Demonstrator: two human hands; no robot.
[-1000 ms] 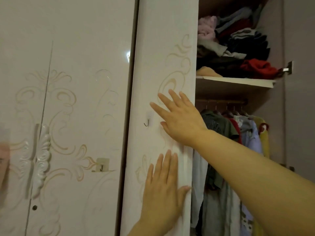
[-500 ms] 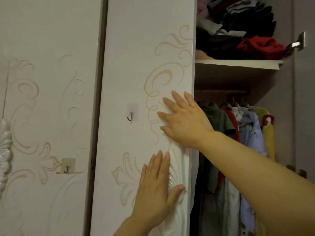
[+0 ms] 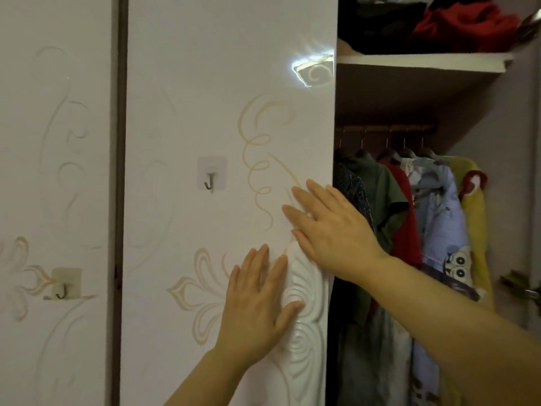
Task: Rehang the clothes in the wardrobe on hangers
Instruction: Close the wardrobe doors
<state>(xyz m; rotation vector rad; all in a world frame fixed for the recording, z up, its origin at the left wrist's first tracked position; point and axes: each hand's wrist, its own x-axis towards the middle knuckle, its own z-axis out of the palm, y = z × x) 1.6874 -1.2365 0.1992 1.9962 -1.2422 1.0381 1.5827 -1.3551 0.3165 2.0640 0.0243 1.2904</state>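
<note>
Presses both hands flat against the white wardrobe door point(image 3: 205, 83), close to its right edge. Lays the left hand point(image 3: 257, 306) lower down, fingers straight and pointing up, thumb spread onto the raised carved handle point(image 3: 307, 347); grips nothing. Sets the right hand point(image 3: 330, 227) higher, forearm reaching in from the lower right, fingers straight and a little fanned toward the upper left, over the gold scrollwork point(image 3: 257, 159); likewise holds nothing, only touches the panel.

On the same door, left of the right hand: a clear adhesive hook point(image 3: 211, 177). Beyond the dark gap, on the neighbouring door point(image 3: 52, 142): a second adhesive hook point(image 3: 65, 284), lower down.

Right of the door's edge, the open compartment: a wooden rail point(image 3: 386, 128) under a white shelf point(image 3: 421, 61), hung with clothes on hangers, packed side by side. Nearest the door, a dark patterned garment point(image 3: 351, 186), partly behind the right hand; then a green shirt point(image 3: 380, 194), a red top point(image 3: 409, 235), a pale blue garment with an owl print point(image 3: 439, 218), and a yellow garment point(image 3: 475, 224) farthest right. On top of the shelf, piled loose: dark clothes point(image 3: 377, 27) and a red garment point(image 3: 462, 22). At the far right edge, a metal hinge point(image 3: 524, 288), blurred.
</note>
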